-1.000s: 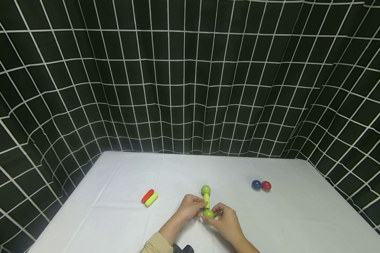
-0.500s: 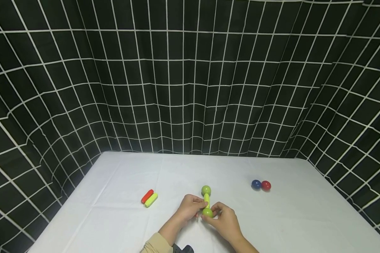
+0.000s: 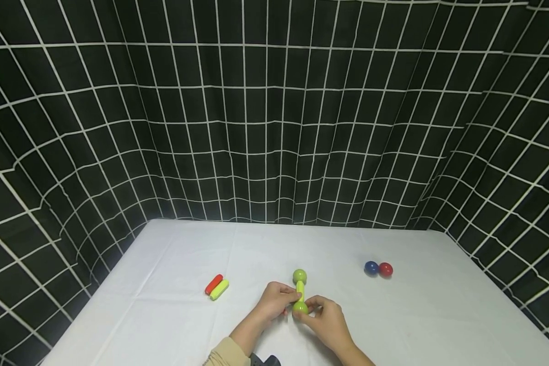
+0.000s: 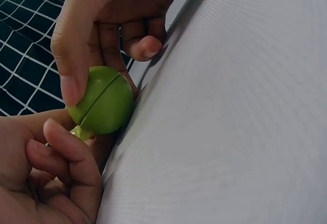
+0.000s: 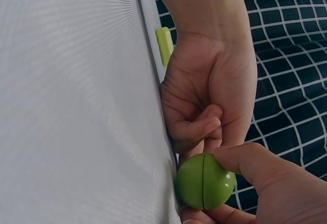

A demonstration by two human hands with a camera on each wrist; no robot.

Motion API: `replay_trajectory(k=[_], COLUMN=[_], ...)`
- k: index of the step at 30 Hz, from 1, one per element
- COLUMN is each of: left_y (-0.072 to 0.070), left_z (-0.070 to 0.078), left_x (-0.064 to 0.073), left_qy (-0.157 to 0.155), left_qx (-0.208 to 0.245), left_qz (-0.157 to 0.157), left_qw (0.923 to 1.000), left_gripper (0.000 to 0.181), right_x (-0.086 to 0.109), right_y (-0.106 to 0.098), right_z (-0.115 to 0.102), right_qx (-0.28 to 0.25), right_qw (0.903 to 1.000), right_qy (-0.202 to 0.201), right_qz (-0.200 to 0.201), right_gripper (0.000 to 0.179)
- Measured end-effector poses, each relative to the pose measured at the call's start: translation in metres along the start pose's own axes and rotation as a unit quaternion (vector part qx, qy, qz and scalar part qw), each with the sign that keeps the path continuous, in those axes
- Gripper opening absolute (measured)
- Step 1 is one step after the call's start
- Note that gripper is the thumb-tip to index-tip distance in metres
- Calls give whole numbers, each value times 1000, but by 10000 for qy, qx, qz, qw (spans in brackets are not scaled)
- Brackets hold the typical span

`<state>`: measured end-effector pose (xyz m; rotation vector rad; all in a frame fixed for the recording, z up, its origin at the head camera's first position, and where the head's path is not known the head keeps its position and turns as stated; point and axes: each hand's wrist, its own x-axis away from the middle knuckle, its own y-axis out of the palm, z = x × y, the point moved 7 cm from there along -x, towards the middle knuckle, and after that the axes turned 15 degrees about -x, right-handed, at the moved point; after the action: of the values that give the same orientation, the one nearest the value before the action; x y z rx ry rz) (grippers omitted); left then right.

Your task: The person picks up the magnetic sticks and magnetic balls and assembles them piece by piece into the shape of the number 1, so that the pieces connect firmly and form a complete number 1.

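Near the middle of the table, a yellow-green rod (image 3: 300,288) stands between two green balls, forming a dumbbell shape. The far ball (image 3: 299,276) is at the rod's far end; the near ball (image 3: 300,308) sits right against its near end. My left hand (image 3: 274,299) pinches the rod between thumb and fingers. My right hand (image 3: 325,317) grips the near ball from the right. Both wrist views show this green ball (image 4: 104,101) close up, with a seam line round it. Its far side is hidden by fingers in the right wrist view (image 5: 204,182).
To the left lie a red rod (image 3: 213,284) and a yellow rod (image 3: 219,290), side by side. Towards the right, a blue ball (image 3: 371,268) rests beside a red ball (image 3: 386,269). A white cloth covers the table (image 3: 164,325); a black gridded curtain (image 3: 274,127) surrounds it.
My right hand has brought the near green ball up against the rod; a small dark gap between them one second ago has closed. My left hand keeps its pinch on the rod.
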<state>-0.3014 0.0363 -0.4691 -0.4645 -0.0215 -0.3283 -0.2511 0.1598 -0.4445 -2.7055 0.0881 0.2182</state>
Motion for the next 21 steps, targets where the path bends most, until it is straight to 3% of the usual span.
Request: replay_trajectory(k=[16,21], left_y=[4,-3], left_z=[0,1], left_x=[-3,0], left_qy=[55,155], left_qx=[-116,-383], left_qz=[24,166], left_qw=[9999,9990], left_gripper=[24,25], right_x=[1,-1], right_y=[-3,-3], right_z=[3,3], right_qx=[-108,-54], right_qw=[9998,9998], right_qy=[172,162], right_qz=[25,62], right_gripper=[32,33])
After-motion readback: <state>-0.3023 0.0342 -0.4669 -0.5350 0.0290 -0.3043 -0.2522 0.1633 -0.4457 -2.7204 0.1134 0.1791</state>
